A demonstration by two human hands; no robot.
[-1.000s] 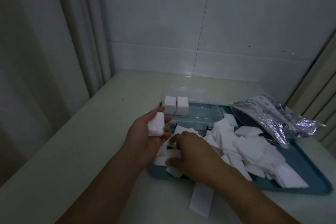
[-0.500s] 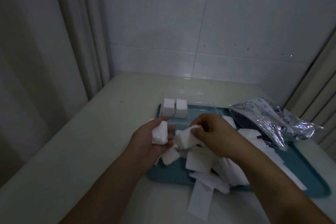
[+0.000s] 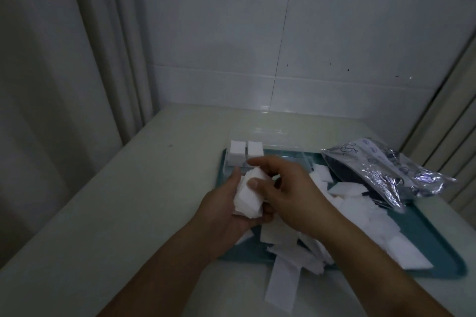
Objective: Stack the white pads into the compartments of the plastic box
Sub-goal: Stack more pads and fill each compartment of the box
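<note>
My left hand (image 3: 221,211) cups a small stack of white pads (image 3: 248,194) in its palm above the tray's near left corner. My right hand (image 3: 288,188) pinches the same stack from the right, thumb on its front face and fingers over the top. Just beyond the hands stands the clear plastic box (image 3: 288,158); two of its left compartments hold full pad stacks (image 3: 246,153). Several loose white pads (image 3: 360,211) lie heaped on the teal tray (image 3: 438,247).
A crinkled silver foil bag (image 3: 386,170) lies across the tray's far right corner. One long pad strip (image 3: 282,283) hangs over the tray's near edge onto the pale table (image 3: 128,201). Tiled wall behind, curtain at left.
My right hand lifted a pad from the heap and brought it left onto the stack in my left hand; both hands now hold that stack together.
</note>
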